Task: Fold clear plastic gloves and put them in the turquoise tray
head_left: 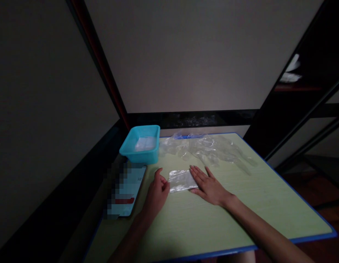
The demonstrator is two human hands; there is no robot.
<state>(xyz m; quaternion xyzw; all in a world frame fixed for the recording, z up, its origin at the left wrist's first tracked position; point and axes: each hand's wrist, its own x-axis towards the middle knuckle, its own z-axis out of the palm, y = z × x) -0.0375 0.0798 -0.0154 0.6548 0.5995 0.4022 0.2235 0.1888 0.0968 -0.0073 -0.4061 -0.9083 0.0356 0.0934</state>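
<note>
A flat, folded piece of clear plastic film [180,180] lies on the table, its surface creased and shiny. My right hand [210,185] rests flat over its right end, fingers stretched out and covering that part. At the left edge is my left hand [158,190], its index finger raised and the other fingers curled in. Thumb and a curled fingertip come together at the film's edge and seem to pinch it. Beyond both hands, thin transparent plastic pieces [204,148] lie spread and crumpled, some with long finger-like strips.
A turquoise plastic basket [143,157] stands at the back left with flat, pale clear pieces inside. A phone or tablet [131,190] with a lit screen lies left of my left hand. The pale green table [268,212] has a blue edge, with a light panel [185,54] behind it.
</note>
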